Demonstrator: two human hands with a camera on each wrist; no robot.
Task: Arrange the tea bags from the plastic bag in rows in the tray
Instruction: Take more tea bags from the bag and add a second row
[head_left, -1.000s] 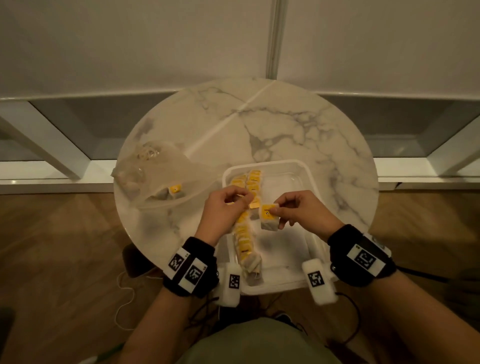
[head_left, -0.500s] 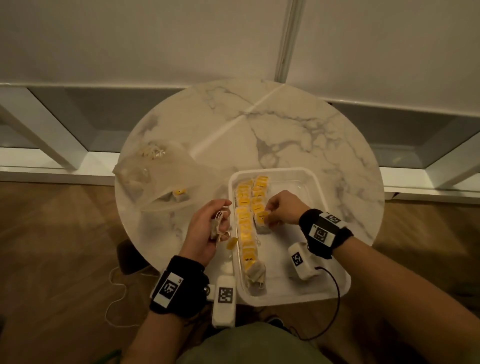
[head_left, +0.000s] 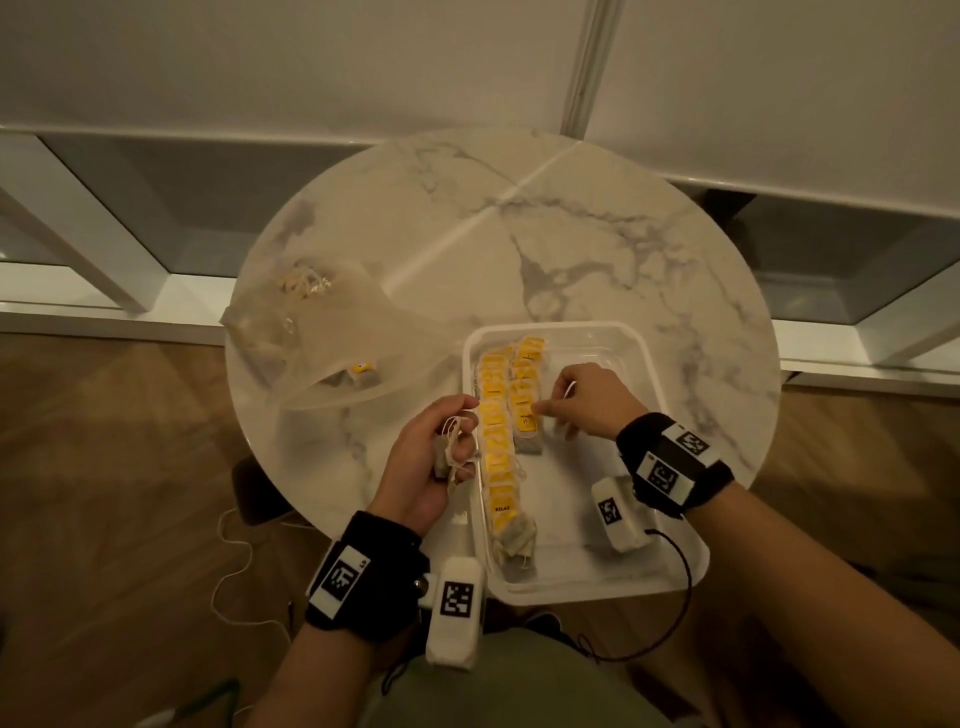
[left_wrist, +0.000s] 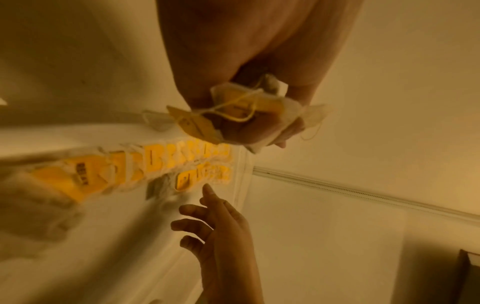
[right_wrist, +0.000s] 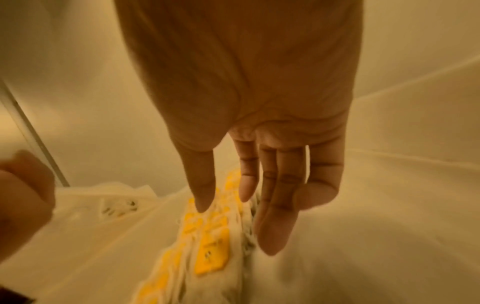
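A white plastic tray (head_left: 634, 343) sits on the round marble table. Inside it lie two rows of yellow-tagged tea bags: a long left row (head_left: 496, 457) and a shorter right row (head_left: 525, 395). My left hand (head_left: 441, 457) hovers just left of the tray and grips a bunch of tea bags (left_wrist: 249, 111) with loose strings. My right hand (head_left: 571, 405) is over the tray with straight fingers (right_wrist: 272, 232), its tips at the near end of the short row (right_wrist: 211, 257), holding nothing. A clear plastic bag (head_left: 322, 338) lies at the left with a tea bag (head_left: 359, 375) inside.
The table edge (head_left: 291, 499) runs close to my left hand. The right half of the tray (head_left: 597, 499) holds no tea bags; my right wrist camera hangs above it. A low white wall ledge (head_left: 883, 353) runs behind the table, and wooden floor (head_left: 114, 467) surrounds it.
My right hand set the tea bag it pinched at the near end of the short row and let go. My left hand drew back left of the tray with its bunch.
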